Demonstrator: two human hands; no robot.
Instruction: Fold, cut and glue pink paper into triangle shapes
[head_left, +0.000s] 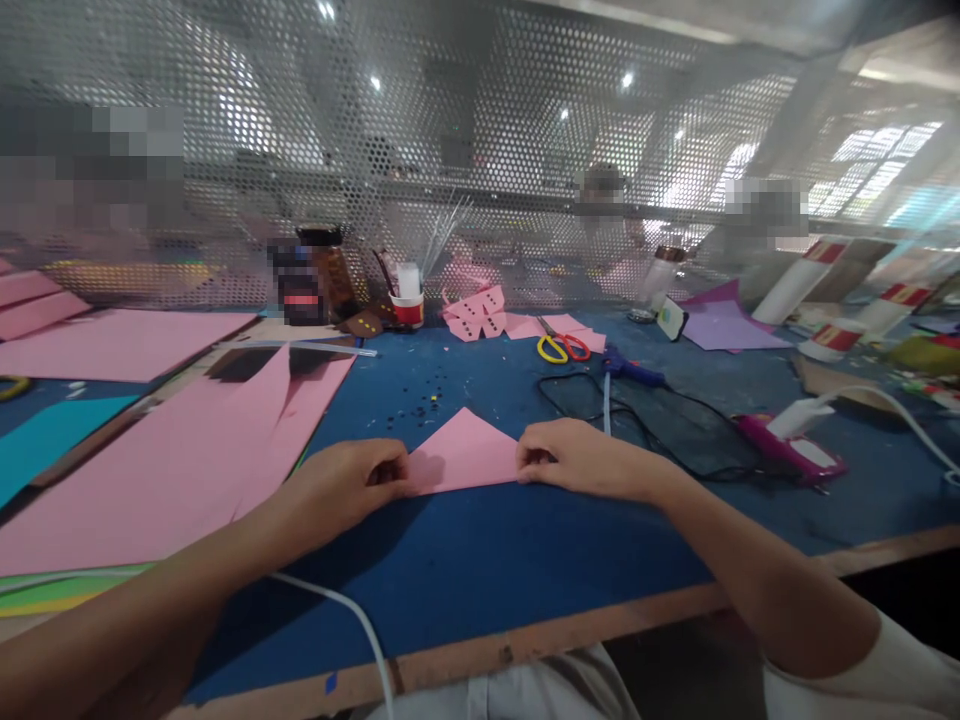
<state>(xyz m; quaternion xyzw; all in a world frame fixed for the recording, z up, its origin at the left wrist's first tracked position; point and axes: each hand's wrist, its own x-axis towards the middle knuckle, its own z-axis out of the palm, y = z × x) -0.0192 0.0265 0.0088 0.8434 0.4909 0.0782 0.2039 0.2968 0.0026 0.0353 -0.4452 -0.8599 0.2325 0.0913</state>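
A pink paper folded into a triangle [466,452] lies on the blue table [480,570] in front of me. My left hand [349,485] pinches its left corner with fingers closed. My right hand [574,458] pinches the right corner the same way. The triangle's peak points away from me.
Large pink sheets [165,450] lie at the left over green and teal ones. Behind are a pink paper butterfly [475,313], yellow-red scissors [562,346], a blue glue gun [630,370] with black cable, a pink glue gun [787,450], jars and a perforated metal screen [480,150]. People sit beyond it.
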